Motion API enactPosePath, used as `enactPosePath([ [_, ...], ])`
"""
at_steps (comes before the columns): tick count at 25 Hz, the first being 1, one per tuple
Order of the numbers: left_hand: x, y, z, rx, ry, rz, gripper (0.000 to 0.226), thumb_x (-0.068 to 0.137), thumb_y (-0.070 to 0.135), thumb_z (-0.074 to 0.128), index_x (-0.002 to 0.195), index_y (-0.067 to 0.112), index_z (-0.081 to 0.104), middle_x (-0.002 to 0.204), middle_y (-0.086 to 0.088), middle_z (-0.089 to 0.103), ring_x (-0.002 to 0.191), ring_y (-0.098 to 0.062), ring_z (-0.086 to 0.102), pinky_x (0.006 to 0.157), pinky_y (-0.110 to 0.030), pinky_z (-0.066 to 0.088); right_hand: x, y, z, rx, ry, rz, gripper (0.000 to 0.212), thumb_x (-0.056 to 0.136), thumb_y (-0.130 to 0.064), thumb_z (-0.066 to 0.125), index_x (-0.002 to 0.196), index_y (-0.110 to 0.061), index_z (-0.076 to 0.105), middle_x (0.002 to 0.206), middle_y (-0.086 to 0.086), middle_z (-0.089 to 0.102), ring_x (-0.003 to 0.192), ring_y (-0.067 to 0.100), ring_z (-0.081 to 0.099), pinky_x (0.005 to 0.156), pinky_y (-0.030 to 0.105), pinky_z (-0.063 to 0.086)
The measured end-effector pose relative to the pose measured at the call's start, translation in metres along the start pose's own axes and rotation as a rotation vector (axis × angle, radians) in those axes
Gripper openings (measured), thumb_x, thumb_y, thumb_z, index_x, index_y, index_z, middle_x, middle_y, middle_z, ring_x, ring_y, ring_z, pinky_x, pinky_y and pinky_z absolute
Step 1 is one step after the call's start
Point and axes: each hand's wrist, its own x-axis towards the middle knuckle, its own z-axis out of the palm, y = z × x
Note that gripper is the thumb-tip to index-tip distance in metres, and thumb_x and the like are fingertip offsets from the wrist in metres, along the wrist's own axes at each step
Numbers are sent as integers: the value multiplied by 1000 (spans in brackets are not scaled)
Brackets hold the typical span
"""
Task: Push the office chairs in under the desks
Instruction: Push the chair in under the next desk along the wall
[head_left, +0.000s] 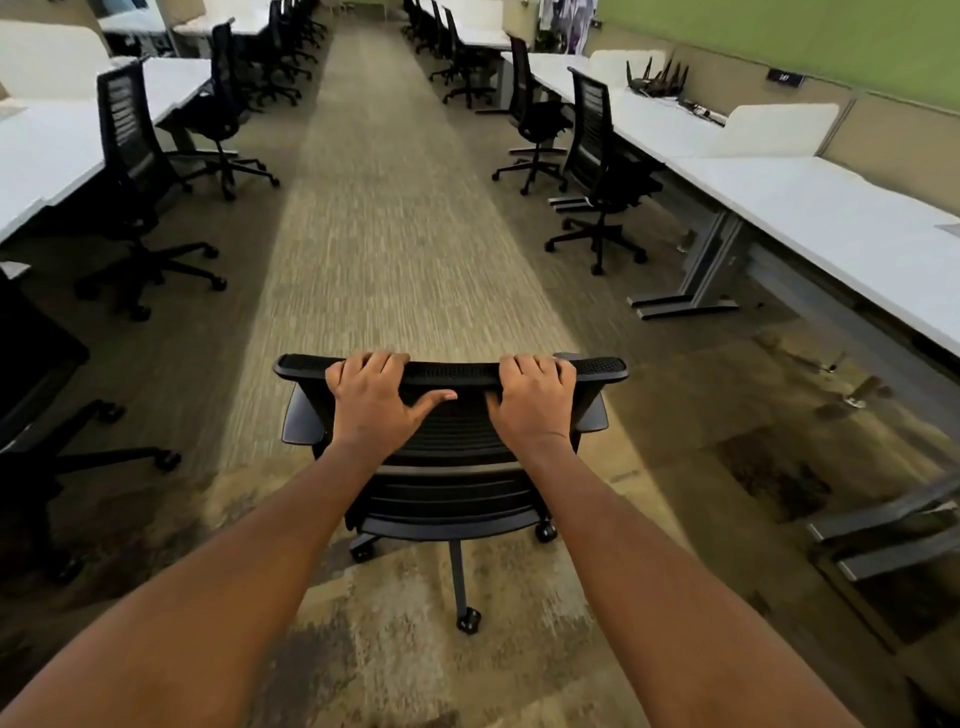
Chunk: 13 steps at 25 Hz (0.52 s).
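A black mesh-backed office chair (452, 488) stands in the middle of the carpeted aisle, its back toward me. My left hand (371, 397) grips the top edge of the backrest on the left, fingers curled over it and thumb stretched across the mesh. My right hand (535, 397) grips the same top edge on the right. A long white desk (831, 223) runs along the right side, apart from the chair. Another white desk (47, 150) runs along the left.
Black chairs stand by the desks on both sides: one at left (135, 182), one at right (602, 166), more farther back. Grey desk legs (691, 301) reach toward the aisle on the right. A carpet strip (395, 208) runs ahead between the rows.
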Motion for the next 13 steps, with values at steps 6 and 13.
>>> enactPosePath([
  [6, 44, -10, 29, -30, -22, 26, 77, 73, 86, 38, 91, 16, 64, 89, 1, 64, 90, -24, 54, 80, -41, 30, 41, 6, 22, -31, -35, 21, 28, 79, -31, 61, 99, -11, 65, 94, 5, 69, 92, 28, 59, 85, 43, 36],
  [13, 117, -26, 70, -22, -128, 85, 79, 73, 86, 33, 98, 16, 62, 99, -1, 63, 98, -26, 51, 84, -44, 30, 105, 15, 62, -118, -136, 91, 22, 84, -30, 51, 96, -17, 62, 95, 1, 69, 93, 23, 59, 86, 44, 34],
])
